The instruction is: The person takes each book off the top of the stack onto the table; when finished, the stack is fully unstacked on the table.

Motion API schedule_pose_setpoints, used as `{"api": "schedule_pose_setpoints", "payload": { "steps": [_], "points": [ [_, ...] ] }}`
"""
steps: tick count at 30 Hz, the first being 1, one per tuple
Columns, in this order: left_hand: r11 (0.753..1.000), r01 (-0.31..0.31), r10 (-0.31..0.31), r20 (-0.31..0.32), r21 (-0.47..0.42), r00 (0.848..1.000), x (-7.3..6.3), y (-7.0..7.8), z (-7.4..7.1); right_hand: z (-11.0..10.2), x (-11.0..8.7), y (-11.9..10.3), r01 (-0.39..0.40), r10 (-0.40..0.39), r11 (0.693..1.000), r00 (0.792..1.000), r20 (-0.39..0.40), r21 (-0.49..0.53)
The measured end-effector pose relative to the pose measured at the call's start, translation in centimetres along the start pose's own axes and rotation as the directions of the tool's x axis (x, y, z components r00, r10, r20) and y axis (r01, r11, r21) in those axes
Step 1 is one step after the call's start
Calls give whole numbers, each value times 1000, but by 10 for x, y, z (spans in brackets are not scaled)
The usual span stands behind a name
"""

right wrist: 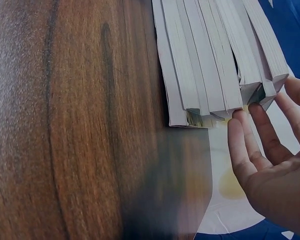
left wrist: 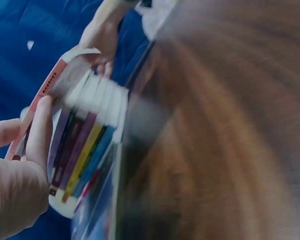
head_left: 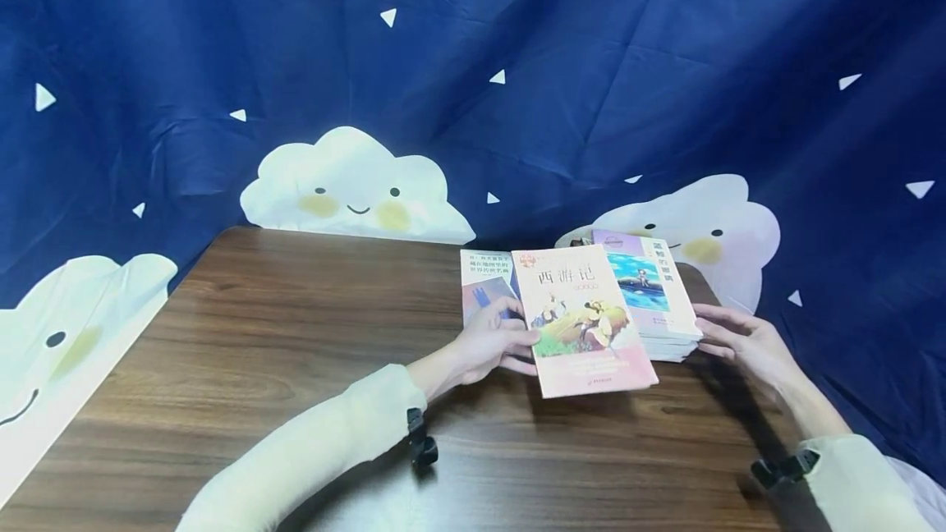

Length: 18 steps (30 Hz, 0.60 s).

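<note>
My left hand [head_left: 493, 343] holds a thin pink-and-white book [head_left: 576, 368] by its spine edge, thumb on the cover. The book is tilted, raised over the front left of a stack of books [head_left: 676, 327]. A purple-and-white book with a blue sea picture [head_left: 641, 282] tops that stack. In the left wrist view, coloured spines [left wrist: 82, 155] show beside the left hand [left wrist: 20, 190]. My right hand [head_left: 754, 347] touches the stack's right side with extended fingers. In the right wrist view, the right hand's fingertips [right wrist: 236, 116] rest along the page edges [right wrist: 210, 60].
Another book with a grey-white cover [head_left: 484, 269] lies left of the stack, partly behind the left hand. The brown wooden table [head_left: 296, 318] has its back edge at a blue curtain [head_left: 458, 105] with clouds and triangles. The stack sits near the table's right back corner.
</note>
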<state>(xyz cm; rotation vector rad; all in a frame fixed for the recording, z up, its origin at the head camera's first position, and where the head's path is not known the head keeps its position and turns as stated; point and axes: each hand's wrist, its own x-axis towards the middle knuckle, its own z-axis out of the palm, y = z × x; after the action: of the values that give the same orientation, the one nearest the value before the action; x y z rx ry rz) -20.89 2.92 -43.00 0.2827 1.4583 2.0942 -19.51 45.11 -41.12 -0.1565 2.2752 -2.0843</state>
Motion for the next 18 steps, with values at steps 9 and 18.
{"api": "schedule_pose_setpoints", "payload": {
  "steps": [9, 18],
  "points": [
    [999, 52, -51, 76, -14, 996, -40, -23, 16, -2, 1, -1, 20, -20, 1000, 1000, 15, 1],
    [992, 125, -123, 60, -23, 991, -60, -62, 44, -2, 1, 0, 23, -23, 1000, 1000, 16, -3]
  ]
}}
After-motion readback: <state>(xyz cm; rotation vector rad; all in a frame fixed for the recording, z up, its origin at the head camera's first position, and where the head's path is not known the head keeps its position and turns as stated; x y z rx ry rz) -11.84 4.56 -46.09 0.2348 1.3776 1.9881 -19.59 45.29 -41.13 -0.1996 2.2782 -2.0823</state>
